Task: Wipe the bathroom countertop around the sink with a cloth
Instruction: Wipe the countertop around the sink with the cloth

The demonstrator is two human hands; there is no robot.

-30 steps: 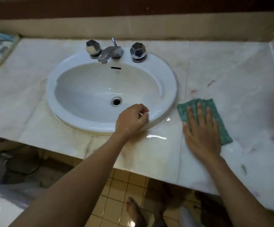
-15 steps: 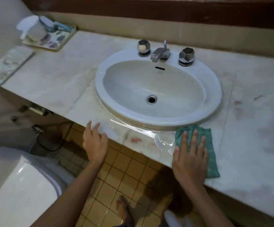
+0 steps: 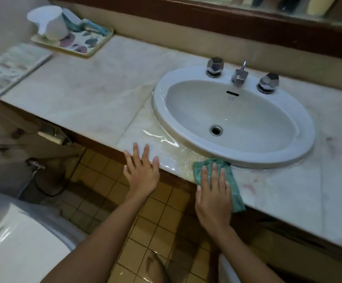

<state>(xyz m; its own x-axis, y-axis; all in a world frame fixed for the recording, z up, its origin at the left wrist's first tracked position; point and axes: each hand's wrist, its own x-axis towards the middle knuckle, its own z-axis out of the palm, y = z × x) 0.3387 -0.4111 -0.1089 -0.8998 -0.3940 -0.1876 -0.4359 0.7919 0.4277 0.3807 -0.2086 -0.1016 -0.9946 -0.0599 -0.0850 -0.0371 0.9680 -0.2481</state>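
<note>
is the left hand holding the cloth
No, the right hand presses the cloth; the left hand lies flat at the countertop edge.

A pale marble surface [image 3: 96,94] holds a white oval sink [image 3: 300,152] with two faceted chrome knobs and a faucet [image 3: 240,75]. The right hand [image 3: 214,198] presses flat on a green cloth [image 3: 234,187] at the surface's front edge, just below the sink rim. The left hand [image 3: 142,173] rests open, fingers spread, on the wet edge nearby. A floral tray [image 3: 80,45] with a white cup [image 3: 52,24] sits far left.
</note>
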